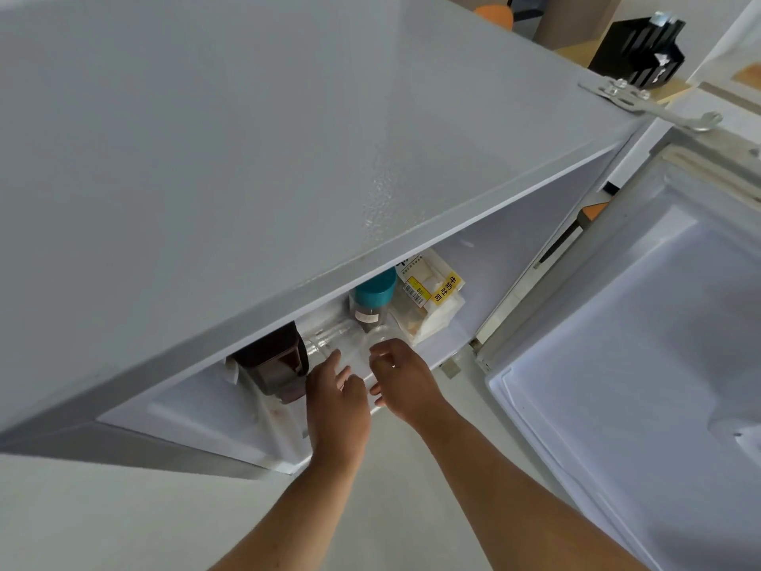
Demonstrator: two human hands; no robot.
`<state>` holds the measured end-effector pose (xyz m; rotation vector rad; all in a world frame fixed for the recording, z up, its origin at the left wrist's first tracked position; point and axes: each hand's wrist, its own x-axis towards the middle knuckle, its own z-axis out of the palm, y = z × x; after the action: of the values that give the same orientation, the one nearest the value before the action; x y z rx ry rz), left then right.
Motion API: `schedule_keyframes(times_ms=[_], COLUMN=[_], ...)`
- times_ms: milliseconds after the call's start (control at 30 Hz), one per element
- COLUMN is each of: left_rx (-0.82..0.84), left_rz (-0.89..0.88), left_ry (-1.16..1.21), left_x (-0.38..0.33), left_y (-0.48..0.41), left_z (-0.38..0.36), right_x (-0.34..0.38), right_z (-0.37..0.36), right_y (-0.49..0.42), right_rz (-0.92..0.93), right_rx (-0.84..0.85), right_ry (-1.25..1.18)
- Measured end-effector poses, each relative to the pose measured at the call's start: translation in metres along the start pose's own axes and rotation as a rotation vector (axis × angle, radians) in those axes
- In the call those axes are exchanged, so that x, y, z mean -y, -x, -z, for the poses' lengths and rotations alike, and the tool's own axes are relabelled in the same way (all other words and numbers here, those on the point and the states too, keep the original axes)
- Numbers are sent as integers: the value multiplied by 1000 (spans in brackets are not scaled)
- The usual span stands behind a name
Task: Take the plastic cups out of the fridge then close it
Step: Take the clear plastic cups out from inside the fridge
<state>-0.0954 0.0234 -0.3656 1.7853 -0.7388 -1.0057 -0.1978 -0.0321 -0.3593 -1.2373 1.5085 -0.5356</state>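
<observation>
Pale, smooth grey floor (123,513) spreads below in soft, even daylight. Up top right, a light wooden desk (576,51) carries a black slotted knife block (642,47), with a white wall (700,18) behind.

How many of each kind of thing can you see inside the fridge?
Clear plastic cups: 2
Jar with a teal lid: 1
Bag of bread with a yellow label: 1
Dark container: 1
Total: 5

The fridge's top hides the rest of the shelf.
</observation>
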Motion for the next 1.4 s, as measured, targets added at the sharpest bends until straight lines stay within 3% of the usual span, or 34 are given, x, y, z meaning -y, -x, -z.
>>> schedule_keyframes(times_ms=[200, 300, 367, 467, 667, 1033, 1400], left_rx=[-46, -21, 33, 99, 218, 268, 194], left_rz=[-39, 20, 92, 120, 172, 259, 183], left_ry=[41, 158, 225, 135, 97, 182, 164], left_x=[2, -3, -7, -12, -16, -17, -29], left_y=[18, 15, 12, 7, -5, -25, -9], left_z=[8, 6, 4, 0, -15, -29, -16], right_x=[11, 14, 13, 10, 6, 5, -1], right_z=[-1, 4, 8, 15, 24, 24, 30], right_y=[1, 2, 2, 1, -10, -28, -8], right_rz=[-121, -95, -2, 175, 355, 336, 375], right_rx=[2, 10, -83, -249, -263, -193, -228], right_ry=[-245, -365, -226, 154, 630, 676, 738])
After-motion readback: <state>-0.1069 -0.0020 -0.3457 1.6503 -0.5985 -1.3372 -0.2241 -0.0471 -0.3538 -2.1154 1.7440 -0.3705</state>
